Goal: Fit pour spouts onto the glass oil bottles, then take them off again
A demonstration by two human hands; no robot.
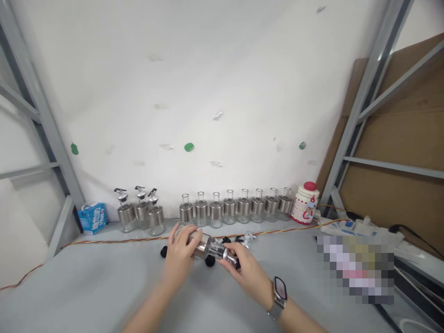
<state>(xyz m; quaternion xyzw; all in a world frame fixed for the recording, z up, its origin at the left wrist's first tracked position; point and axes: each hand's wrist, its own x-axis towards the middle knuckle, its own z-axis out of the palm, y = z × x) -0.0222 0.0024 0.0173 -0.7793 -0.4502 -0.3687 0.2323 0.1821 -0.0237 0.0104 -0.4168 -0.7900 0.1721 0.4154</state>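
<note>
A glass oil bottle (201,245) with a metal band lies tilted sideways between my hands, its neck toward the right. My left hand (182,249) is wrapped round the bottle's body. At the neck, my right hand (241,264) grips a silver pour spout (229,255) with a black part; its stopper appears to sit inside the glass neck. Under and beside the bottle lie a black round cap (210,261) and another black cap (164,251). Behind my right hand are loose spout parts (248,238), partly hidden.
Several bottles without spouts (229,208) line the wall; three bottles with spouts (156,217) stand left of them. A blue carton (93,218) and a red-lidded jar (304,203) flank the rows. A twisted wire (121,241) crosses the table. Power strips (364,229) and a blurred-out item (355,268) lie right.
</note>
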